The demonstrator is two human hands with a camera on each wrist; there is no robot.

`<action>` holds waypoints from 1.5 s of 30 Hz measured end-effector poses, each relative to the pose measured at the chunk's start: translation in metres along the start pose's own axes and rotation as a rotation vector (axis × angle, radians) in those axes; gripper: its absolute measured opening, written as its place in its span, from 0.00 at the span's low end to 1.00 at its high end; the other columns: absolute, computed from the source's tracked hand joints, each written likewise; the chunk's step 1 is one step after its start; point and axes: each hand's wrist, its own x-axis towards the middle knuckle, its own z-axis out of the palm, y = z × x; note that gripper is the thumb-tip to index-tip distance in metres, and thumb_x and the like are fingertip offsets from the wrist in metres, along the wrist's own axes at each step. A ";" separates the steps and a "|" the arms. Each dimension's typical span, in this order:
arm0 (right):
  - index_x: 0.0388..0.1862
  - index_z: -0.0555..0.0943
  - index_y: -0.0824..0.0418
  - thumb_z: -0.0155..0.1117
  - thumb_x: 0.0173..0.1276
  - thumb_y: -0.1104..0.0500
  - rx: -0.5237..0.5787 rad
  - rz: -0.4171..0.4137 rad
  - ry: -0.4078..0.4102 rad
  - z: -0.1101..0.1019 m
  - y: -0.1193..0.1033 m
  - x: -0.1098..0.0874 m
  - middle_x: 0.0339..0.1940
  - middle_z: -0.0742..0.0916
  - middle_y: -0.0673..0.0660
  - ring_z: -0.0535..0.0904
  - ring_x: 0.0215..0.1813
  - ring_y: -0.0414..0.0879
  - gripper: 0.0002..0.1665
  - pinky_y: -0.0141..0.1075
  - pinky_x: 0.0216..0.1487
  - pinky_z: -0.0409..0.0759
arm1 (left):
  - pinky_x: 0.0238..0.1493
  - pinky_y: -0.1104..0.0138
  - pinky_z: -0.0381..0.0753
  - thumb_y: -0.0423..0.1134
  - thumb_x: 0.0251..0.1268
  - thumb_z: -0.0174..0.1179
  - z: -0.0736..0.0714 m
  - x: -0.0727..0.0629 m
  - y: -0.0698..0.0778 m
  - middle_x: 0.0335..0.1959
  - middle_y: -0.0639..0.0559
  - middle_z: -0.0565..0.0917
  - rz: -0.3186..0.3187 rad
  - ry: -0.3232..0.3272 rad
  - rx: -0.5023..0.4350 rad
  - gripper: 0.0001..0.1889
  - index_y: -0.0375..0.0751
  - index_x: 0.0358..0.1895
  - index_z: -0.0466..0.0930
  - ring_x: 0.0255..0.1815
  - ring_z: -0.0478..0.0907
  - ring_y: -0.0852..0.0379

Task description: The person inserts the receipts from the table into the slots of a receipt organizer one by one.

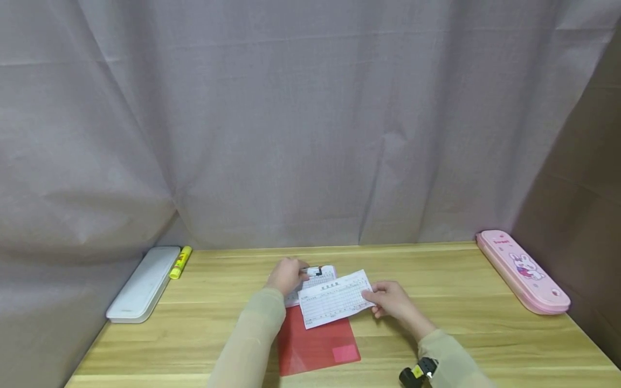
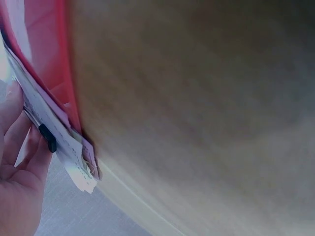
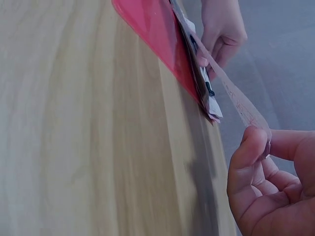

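Note:
A red translucent folder (image 1: 315,342) with a pink label lies on the table, a stack of printed forms (image 1: 321,277) at its far end. A clip (image 1: 315,271) with black parts crosses the far edge of that stack. My left hand (image 1: 287,277) grips the clip from the left, thumb (image 2: 14,96) on the paper side and fingers by the black part. Between right thumb and forefinger, my right hand (image 1: 390,299) pinches the right end of a loose printed slip (image 1: 335,299). The slip slants over the stack and folder, seen nearly edge-on in the right wrist view.
At the left edge lie a white pencil case (image 1: 144,285) and a yellow marker (image 1: 180,262). A pink pencil case (image 1: 524,271) with a rabbit picture lies at the right. Grey cloth (image 1: 310,134) hangs behind the wooden table (image 1: 213,312).

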 end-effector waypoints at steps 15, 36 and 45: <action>0.38 0.78 0.76 0.62 0.63 0.65 0.026 0.048 0.067 0.024 -0.002 0.007 0.16 0.78 0.53 0.71 0.16 0.38 0.12 0.29 0.18 0.77 | 0.48 0.62 0.81 0.42 0.56 0.67 -0.002 0.000 0.003 0.39 0.52 0.87 -0.032 -0.017 0.015 0.12 0.46 0.44 0.86 0.44 0.83 0.53; 0.32 0.76 0.71 0.60 0.64 0.66 0.014 0.062 0.073 0.050 -0.003 0.018 0.15 0.78 0.55 0.71 0.14 0.39 0.07 0.30 0.16 0.76 | 0.50 0.62 0.80 0.44 0.56 0.68 -0.003 0.000 0.000 0.40 0.52 0.87 -0.004 -0.014 0.027 0.13 0.46 0.45 0.87 0.45 0.83 0.53; 0.29 0.75 0.70 0.60 0.64 0.67 -0.044 0.033 0.080 0.059 -0.007 0.022 0.13 0.77 0.54 0.70 0.12 0.39 0.06 0.29 0.14 0.75 | 0.47 0.62 0.81 0.42 0.56 0.68 -0.005 -0.001 0.000 0.39 0.51 0.87 0.033 0.007 0.019 0.13 0.44 0.44 0.87 0.44 0.83 0.53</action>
